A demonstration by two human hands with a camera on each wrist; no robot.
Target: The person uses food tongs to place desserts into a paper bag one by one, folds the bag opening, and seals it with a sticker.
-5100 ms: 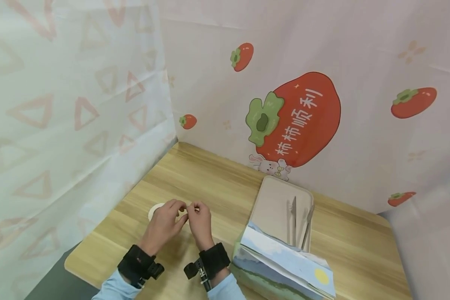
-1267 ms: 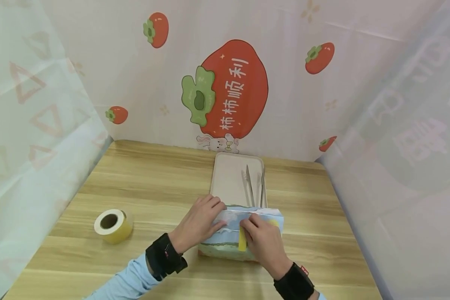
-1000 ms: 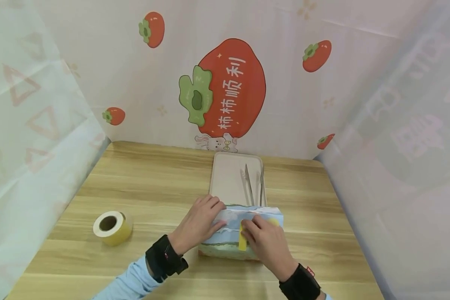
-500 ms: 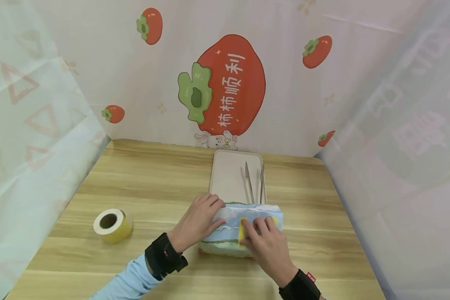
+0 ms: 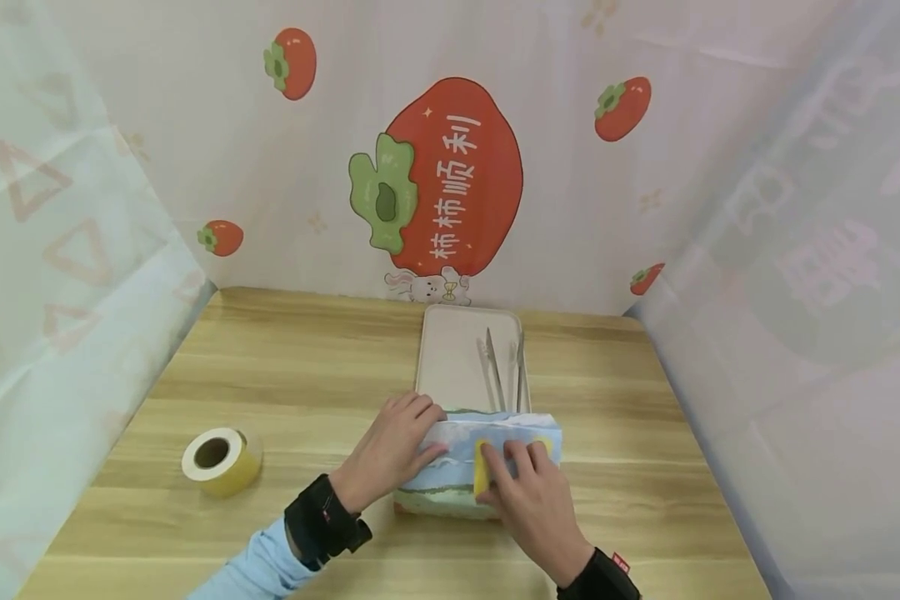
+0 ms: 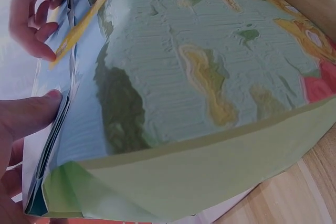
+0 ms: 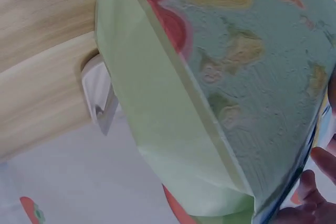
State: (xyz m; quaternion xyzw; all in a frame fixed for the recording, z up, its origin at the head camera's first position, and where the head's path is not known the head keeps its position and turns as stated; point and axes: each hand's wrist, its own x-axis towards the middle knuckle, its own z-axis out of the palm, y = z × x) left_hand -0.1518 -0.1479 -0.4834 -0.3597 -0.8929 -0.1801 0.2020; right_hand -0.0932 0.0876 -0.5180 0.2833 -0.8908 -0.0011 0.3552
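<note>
A paper bag with a painted landscape lies in front of me, its top folded over. My left hand grips the bag's left side. In the left wrist view its thumb lies on the folded layers, other fingers behind them. A short strip of yellow tape crosses the fold's seam. My right hand presses on this strip, index fingertip at the upper end and thumb at the lower end; its other fingers rest on the bag. The right wrist view shows mainly the bag's side, with fingertips at the right edge.
A roll of yellow tape stands on the wooden table at the left. Behind the bag is a beige tray with a metal knife and another slim metal utensil. Printed curtains surround the table.
Five seconds ago both hands were together by the tape roll, away from the bag. Since then the tape strip has come onto the seam; the right fingers have shifted from pinching it to pressing it.
</note>
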